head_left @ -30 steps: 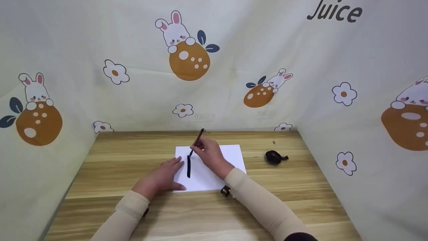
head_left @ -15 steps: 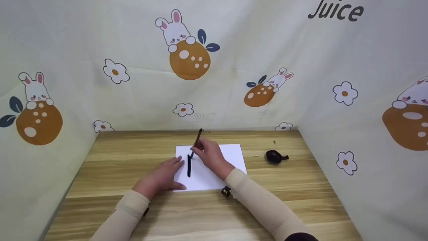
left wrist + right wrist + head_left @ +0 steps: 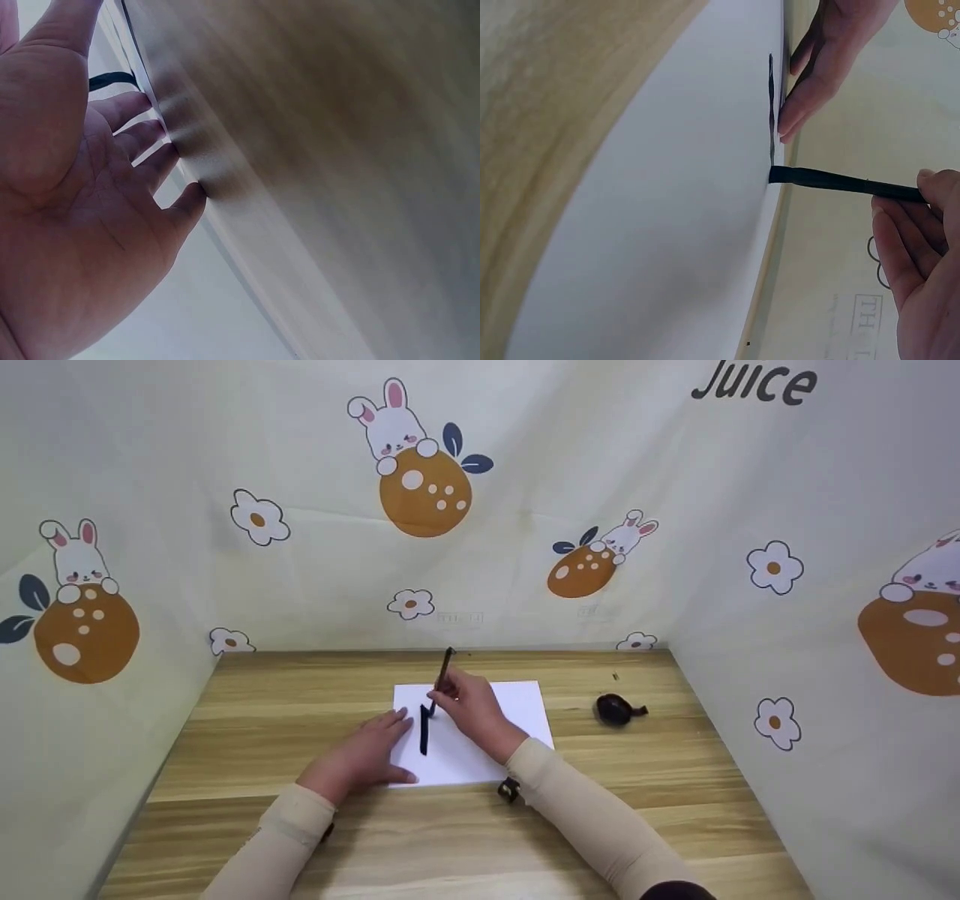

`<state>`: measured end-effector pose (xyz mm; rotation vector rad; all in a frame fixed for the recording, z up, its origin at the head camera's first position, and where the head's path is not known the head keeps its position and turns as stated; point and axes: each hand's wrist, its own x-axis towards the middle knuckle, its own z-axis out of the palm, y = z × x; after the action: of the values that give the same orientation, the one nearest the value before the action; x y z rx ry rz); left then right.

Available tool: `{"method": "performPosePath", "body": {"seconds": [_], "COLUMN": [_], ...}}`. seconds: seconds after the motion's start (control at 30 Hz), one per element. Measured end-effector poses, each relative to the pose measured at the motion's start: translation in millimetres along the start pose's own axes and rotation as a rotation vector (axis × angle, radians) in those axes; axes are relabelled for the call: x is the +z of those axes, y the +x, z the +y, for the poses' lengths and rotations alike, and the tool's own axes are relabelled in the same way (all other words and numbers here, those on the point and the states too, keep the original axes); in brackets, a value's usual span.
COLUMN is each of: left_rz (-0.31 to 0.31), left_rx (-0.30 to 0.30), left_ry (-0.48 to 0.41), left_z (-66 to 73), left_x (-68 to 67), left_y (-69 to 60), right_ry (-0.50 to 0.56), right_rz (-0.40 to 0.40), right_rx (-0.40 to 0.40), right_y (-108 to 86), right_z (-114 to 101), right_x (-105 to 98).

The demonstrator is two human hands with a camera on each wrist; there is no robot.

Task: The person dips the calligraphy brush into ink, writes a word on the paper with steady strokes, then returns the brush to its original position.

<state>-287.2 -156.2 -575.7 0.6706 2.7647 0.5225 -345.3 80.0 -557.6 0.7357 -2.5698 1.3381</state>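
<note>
My right hand (image 3: 476, 709) pinches a dark paintbrush (image 3: 443, 673) near its middle. In the right wrist view the bristle end of the brush (image 3: 784, 175) touches the white sheet of paper (image 3: 660, 180). A thick black stroke (image 3: 424, 735) runs down the left part of the paper, and a short mark extends rightward from its top. My left hand (image 3: 367, 750) rests at the sheet's left edge, with fingers and thumb spread over it. Seen from the left wrist, the fingertips (image 3: 169, 154) touch along the paper's edge.
Right of the paper, a round black vessel-like object (image 3: 615, 710) with a short handle lies on the wooden table (image 3: 420, 847). Printed cloth walls (image 3: 322, 577) enclose the table's back and sides. A tiny dark speck (image 3: 615, 676) lies behind the black object.
The brush tip has moved slightly right and down from the stroke's top, leaving a short black mark there. The brush stands more upright. My left hand stays in place.
</note>
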Motion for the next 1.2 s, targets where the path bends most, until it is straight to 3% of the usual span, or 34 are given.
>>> {"method": "performPosePath", "body": {"seconds": [1.2], "left_rz": [0.017], "left_rx": [0.016], "left_ry": [-0.02], "left_z": [-1.2], "left_x": [-0.1], "left_y": [-0.7], "right_ry": [-0.069], "right_rz": [-0.008], "right_rx": [-0.055], "right_y": [-15.0], "right_z": [-2.9], "right_x": [-3.8]}}
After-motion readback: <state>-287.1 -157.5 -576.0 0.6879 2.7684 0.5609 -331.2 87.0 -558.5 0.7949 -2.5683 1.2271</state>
